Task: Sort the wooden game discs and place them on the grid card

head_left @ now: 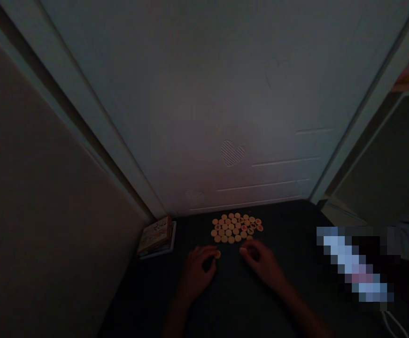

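Observation:
Close to the table's middle, my left hand point(199, 272) is curved with its thumb apart from the fingers. Its fingertips touch the edge of a round wooden xiangqi piece point(218, 254) that bears a dark reddish mark. My right hand point(259, 260) is closed in a pinch, and a pale xiangqi piece point(243, 251) shows at its thumb and forefinger. Just beyond both hands lies a cluster of several xiangqi pieces point(230, 226), side by side. Most show plain faces; a few at the right have red or dark characters.
Left of the pieces, a printed box or book point(155, 234) lies on a pale flat item on the dark table point(232, 300). A white panel with a heart relief point(232, 153) rises behind the table. At the right are a blurred-out bright object point(355, 265) and a white cable point(394, 324).

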A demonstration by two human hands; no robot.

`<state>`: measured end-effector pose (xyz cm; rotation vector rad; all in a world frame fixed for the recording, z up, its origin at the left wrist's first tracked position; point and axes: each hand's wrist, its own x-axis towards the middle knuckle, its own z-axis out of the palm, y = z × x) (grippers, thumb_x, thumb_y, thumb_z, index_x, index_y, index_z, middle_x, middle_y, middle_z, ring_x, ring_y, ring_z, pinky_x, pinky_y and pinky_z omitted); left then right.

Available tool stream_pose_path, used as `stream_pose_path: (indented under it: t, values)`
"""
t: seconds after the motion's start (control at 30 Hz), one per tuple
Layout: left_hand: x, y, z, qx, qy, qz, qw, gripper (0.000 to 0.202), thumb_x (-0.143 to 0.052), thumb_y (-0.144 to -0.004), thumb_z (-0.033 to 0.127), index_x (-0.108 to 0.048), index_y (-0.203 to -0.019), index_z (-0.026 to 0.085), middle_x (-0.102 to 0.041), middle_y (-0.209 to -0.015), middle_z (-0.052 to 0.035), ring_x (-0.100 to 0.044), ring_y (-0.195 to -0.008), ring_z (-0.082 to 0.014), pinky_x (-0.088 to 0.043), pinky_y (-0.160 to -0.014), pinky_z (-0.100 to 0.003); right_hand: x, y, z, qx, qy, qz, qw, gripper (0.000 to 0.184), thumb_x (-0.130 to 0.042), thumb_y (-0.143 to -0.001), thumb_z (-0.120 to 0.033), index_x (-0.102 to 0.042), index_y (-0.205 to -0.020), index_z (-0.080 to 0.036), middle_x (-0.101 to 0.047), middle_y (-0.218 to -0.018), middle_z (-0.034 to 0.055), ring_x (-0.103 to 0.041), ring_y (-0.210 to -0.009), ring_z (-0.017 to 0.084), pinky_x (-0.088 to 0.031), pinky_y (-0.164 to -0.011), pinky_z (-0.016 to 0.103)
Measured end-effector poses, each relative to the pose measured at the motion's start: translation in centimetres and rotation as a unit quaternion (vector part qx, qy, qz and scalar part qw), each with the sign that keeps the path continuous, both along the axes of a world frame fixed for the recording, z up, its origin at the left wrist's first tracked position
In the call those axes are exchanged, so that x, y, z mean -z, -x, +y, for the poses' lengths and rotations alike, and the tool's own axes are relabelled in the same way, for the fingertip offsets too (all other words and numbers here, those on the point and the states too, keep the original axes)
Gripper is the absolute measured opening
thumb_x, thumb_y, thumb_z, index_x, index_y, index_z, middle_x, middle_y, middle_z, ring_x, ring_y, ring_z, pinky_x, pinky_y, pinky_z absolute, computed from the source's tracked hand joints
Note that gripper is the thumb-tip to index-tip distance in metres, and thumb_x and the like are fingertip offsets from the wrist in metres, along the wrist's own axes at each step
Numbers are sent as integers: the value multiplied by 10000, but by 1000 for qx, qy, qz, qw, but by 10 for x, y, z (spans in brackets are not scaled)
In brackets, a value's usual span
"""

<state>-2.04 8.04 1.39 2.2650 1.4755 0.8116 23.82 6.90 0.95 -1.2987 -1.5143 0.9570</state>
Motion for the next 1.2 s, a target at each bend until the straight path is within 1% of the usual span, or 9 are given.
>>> stream_pose_path:
  t: [0.1, 0.27, 0.4, 0.53, 0.63, 0.7, 0.77, 0.9, 1.2]
  values:
    - [1, -1, 1, 1, 1, 4, 1000, 266, -598, -881, 225, -707, -1091, 348, -724, -1210, -1, -655, -1149, -239, -357, -1125, -585, -4, 13, 1, -30, 3, 2, 1000, 227, -612, -926, -431, -667, -982, -218, -721, -929, 39, -693, -812, 182, -552, -724, 291]
    - [-1, -2, 2, 8, -12, 3, 1000, 248, -620, -872, 222, -720, -1071, 332, -744, -1147, -9, -675, -1096, -229, -410, -1090, -532, -11, 32, 4, -66, -46, -57, 995, 171, -618, -925, -330, -700, -1049, -244, -732, -932, 26, -680, -838, 181, -527, -759, 300]
    - [-4, -3, 1, 5, -10, 0, 1000, 215, -622, -889, 253, -719, -1063, 334, -744, -1131, -8, -673, -1082, -228, -411, -1085, -528, -4, 43, 5, -46, -80, -116, 989, 101, -639, -910, -273, -724, -953, -239, -743, -936, 29, -669, -897, 205, -509, -820, 333]
    - [-4, -5, 0, 3, -4, -5, 1000, 190, -621, -905, 282, -720, -1058, 334, -743, -1119, -2, -674, -1071, -222, -423, -1074, -508, 7, 48, 3, -45, -109, -152, 981, 81, -651, -895, -206, -715, -928, -244, -735, -926, 19, -657, -917, 207, -497, -861, 343]
    - [-4, -5, 0, -2, -9, -11, 1000, 180, -616, -910, 289, -722, -1050, 326, -741, -1114, -8, -672, -1070, -223, -423, -1071, -502, 7, 47, 1, -38, -122, -166, 978, 61, -661, -889, -195, -699, -912, -237, -720, -925, 30, -644, -931, 217, -491, -872, 358]
    - [-4, -4, 0, -3, -9, -14, 1000, 196, -614, -898, 257, -719, -1051, 322, -737, -1120, -12, -668, -1076, -226, -426, -1067, -499, 3, 44, -1, -45, -128, -162, 977, 83, -640, -899, -181, -690, -936, -237, -714, -944, 35, -639, -939, 217, -486, -886, 367]
    - [-6, -4, 0, -1, -6, -17, 1000, 246, -606, -872, 199, -714, -1059, 315, -729, -1137, -17, -660, -1090, -228, -451, -1044, -480, -1, 40, -4, -76, -135, -143, 978, 149, -607, -903, -142, -680, -987, -242, -709, -983, 34, -635, -956, 205, -486, -897, 358]
    - [-8, -4, -1, -3, 3, -26, 1000, 333, -579, -819, 115, -709, -1063, 301, -718, -1154, -26, -647, -1104, -231, -488, -995, -448, -3, 33, -6, -134, -148, -126, 972, 312, -586, -832, -38, -669, -1050, -245, -702, -1051, 31, -623, -1007, 193, -482, -911, 338]
    - [-1, 1, 3, -5, -4, -66, 998, 305, -571, -773, 94, -712, -977, 270, -729, -1126, -45, -661, -1076, -250, -513, -950, -456, -6, 45, -3, -136, -140, -173, 965, 236, -647, -847, -108, -714, -1009, -266, -745, -1007, 11, -640, -987, 211, -451, -934, 377]
